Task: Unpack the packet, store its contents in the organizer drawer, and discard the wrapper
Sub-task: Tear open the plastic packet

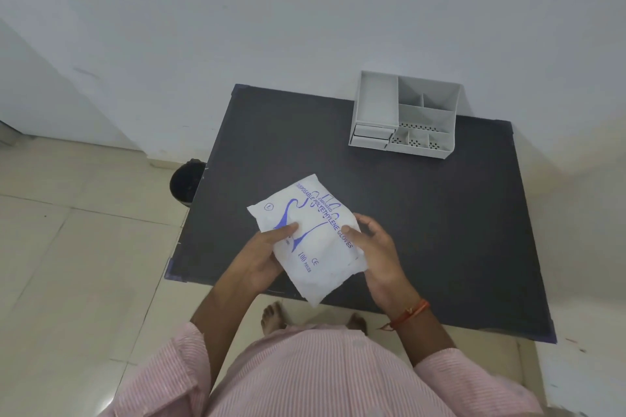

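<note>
A white packet [311,240] printed in blue with "disposable polyethylene gloves" is held above the near left part of the dark table [423,213]. My left hand [261,254] grips its left edge, thumb on top. My right hand [376,247] holds its right edge, thumb on the front. The packet looks sealed. A grey organizer [404,115] with several compartments and two small shut drawers [371,134] at its lower left stands at the table's far right, against the wall.
A black bin [186,181] stands on the tiled floor just left of the table's far left side. A white wall runs behind the table. My bare feet show below the table's near edge.
</note>
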